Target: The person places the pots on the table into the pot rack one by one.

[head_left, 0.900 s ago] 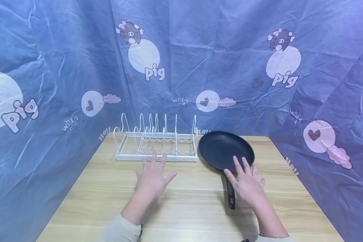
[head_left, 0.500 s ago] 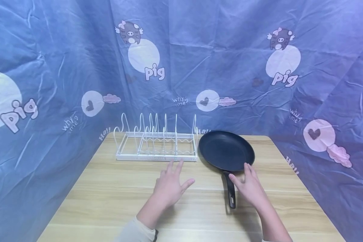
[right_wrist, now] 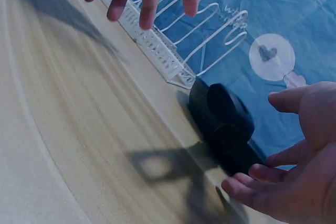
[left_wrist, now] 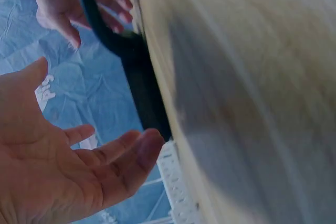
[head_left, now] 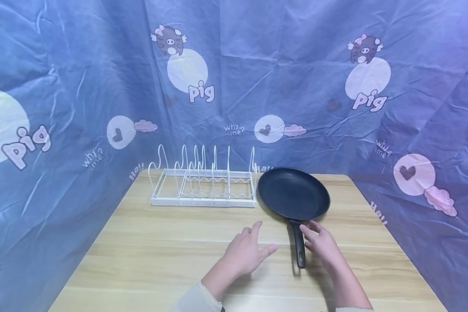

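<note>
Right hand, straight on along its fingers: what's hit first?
Likely the black handle of the frying pan, close beside the right hand. Height is unclear, so the hand might pass above the handle toward the pan's rim.

Left sleeve (head_left: 196,300): pale grey-beige, plain cuff (head_left: 210,291); small black piece (head_left: 223,310) at its edge, too little visible to identify. Right sleeve (head_left: 352,310): matching pale strip. Left hand (head_left: 245,252), right hand (head_left: 324,246) bare.
</note>
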Tool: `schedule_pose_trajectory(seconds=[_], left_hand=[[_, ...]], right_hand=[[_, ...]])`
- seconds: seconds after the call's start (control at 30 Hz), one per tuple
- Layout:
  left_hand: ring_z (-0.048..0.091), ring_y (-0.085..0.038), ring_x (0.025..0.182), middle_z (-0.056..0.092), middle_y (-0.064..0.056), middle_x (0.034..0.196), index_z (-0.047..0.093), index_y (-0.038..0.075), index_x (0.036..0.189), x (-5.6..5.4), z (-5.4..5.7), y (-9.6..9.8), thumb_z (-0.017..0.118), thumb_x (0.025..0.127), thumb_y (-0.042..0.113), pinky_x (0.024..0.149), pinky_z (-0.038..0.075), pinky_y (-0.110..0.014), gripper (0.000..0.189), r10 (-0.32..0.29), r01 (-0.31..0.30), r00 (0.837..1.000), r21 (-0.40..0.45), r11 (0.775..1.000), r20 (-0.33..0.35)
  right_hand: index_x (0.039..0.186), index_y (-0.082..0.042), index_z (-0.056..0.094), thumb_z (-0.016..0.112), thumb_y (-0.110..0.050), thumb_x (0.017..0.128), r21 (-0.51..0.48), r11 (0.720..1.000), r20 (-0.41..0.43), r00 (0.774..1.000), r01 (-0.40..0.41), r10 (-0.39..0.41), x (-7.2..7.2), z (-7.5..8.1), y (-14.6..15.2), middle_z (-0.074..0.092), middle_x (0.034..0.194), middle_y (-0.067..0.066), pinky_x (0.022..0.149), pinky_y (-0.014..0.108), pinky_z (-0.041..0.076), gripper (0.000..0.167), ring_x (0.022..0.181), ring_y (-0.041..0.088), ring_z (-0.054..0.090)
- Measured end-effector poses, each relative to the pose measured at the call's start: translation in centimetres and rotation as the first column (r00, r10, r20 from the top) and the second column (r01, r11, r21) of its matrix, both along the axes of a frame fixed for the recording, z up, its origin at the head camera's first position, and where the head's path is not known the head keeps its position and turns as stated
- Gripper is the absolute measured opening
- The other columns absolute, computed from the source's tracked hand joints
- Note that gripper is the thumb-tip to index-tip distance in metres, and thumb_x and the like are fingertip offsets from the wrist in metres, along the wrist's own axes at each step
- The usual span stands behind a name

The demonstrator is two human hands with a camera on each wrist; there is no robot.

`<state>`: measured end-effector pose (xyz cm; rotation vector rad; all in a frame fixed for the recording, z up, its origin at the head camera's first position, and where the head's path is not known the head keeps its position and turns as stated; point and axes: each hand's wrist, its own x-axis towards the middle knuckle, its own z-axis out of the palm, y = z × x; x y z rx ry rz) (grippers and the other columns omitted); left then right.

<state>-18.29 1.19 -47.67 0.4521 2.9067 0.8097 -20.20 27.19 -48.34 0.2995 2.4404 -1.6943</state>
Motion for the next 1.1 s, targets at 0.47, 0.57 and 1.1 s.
schedule_pose_trajectory(seconds=[0.47,0.57,1.1], left_hand=[[0.079,-0.030,0.093,0.079,-0.015,0.125,0.041,0.006,0.159,-1.3,-0.9,3.4,0.070,0.101,0.060,0.088,0.065,-0.043,0.084,-0.173,0.054,0.933,0.354,0.934,0.314],[0.077,-0.030,0.084,0.078,-0.018,0.125,0.038,0.002,0.159,-1.4,-1.2,4.2,0.077,0.100,0.047,0.075,0.066,-0.043,0.084,-0.232,-0.016,0.877,0.508,0.861,0.421],[0.077,-0.035,0.117,0.075,-0.028,0.124,0.067,-0.003,0.122,-1.7,-2.7,7.1,0.063,0.108,0.005,0.108,0.062,-0.047,0.017,-0.577,-0.276,0.584,0.808,0.520,0.571]], right_hand=[[0.159,0.021,0.024,0.059,-0.028,0.113,-0.309,0.950,0.056,0.998,0.037,-0.020,-2.3,-2.0,-0.2,0.068,0.127,0.018,0.087,0.020,0.060,0.075,0.107,0.013,0.071],[0.142,0.017,0.045,0.059,-0.020,0.112,-0.389,0.919,0.071,0.997,0.062,-0.037,-2.6,-2.3,-0.2,0.069,0.104,0.001,0.083,0.021,0.060,0.050,0.092,0.008,0.071],[0.111,-0.001,0.072,0.062,-0.016,0.110,-0.506,0.859,0.118,0.993,0.077,-0.020,-2.8,-2.6,-0.3,0.078,0.089,-0.003,0.085,0.023,0.060,0.018,0.087,0.008,0.074]])
